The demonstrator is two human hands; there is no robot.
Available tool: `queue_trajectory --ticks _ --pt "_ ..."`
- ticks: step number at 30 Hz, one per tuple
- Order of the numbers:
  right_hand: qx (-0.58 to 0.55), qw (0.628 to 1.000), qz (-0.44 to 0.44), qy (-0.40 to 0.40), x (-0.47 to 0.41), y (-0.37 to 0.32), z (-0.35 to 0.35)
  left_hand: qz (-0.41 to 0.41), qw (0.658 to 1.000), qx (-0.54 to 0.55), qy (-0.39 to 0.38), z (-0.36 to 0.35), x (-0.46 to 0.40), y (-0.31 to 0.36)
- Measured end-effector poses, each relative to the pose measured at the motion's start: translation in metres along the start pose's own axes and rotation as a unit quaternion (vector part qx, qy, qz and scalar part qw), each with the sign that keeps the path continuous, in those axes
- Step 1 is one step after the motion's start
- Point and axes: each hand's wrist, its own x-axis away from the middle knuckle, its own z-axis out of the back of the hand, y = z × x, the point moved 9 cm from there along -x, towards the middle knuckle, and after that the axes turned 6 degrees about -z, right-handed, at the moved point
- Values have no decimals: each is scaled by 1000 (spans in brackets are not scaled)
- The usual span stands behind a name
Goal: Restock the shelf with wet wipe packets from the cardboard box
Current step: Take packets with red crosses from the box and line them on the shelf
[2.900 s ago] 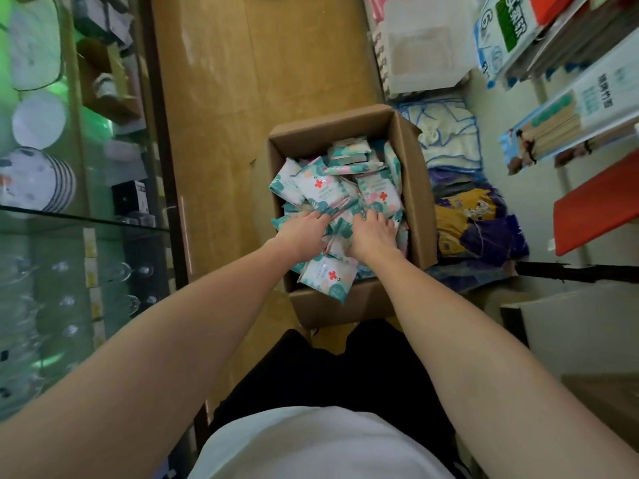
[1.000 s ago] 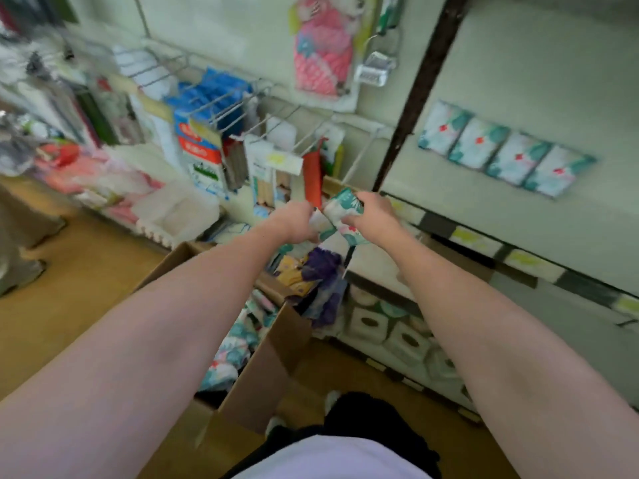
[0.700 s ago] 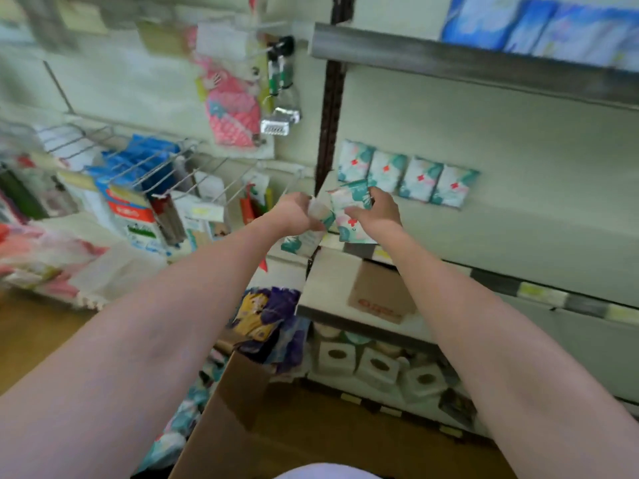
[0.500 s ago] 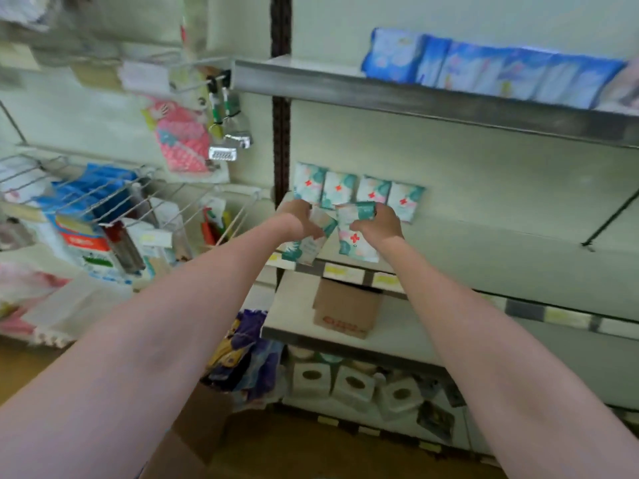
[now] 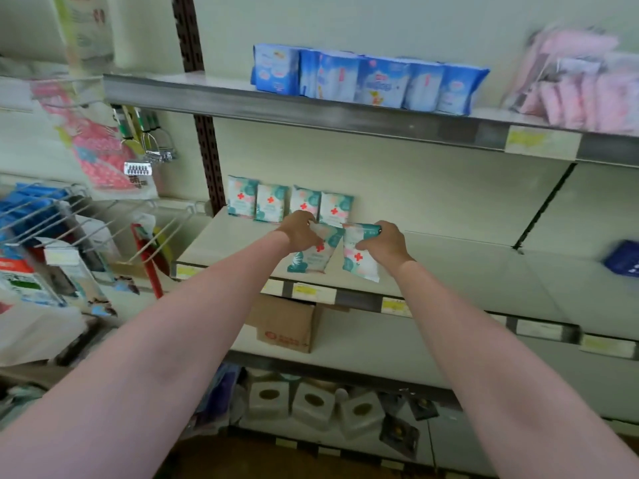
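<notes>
Toppling was the likeliest slip: the four wet wipe packets (image 5: 289,204) stood upright against the back of the shelf (image 5: 449,267), and a careless nudge could knock them over. The left hand (image 5: 300,231) gripped one packet (image 5: 311,255) by its top, the right hand (image 5: 383,244) another (image 5: 358,254), perhaps more behind; both hung below the fingers.

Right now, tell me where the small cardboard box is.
In the head view, the small cardboard box sits on the lower shelf, left of centre, directly below the hands.
</notes>
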Motion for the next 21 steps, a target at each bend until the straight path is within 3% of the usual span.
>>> queue_trajectory --ticks 8,14,18,21 --pt "11 999 -24 -24 -22 36 7 17 1000 -5 5 -25 -12 8" --pt "144 988 24 -54 -44 27 -4 15 998 -55 -7 -33 -35 10" --pt "265 958 42 -99 -63 22 -9 3 994 -99 -44 -42 -54 6" --pt "374 914 37 -154 -71 18 -23 0 991 -114 -70 -43 -64 3"
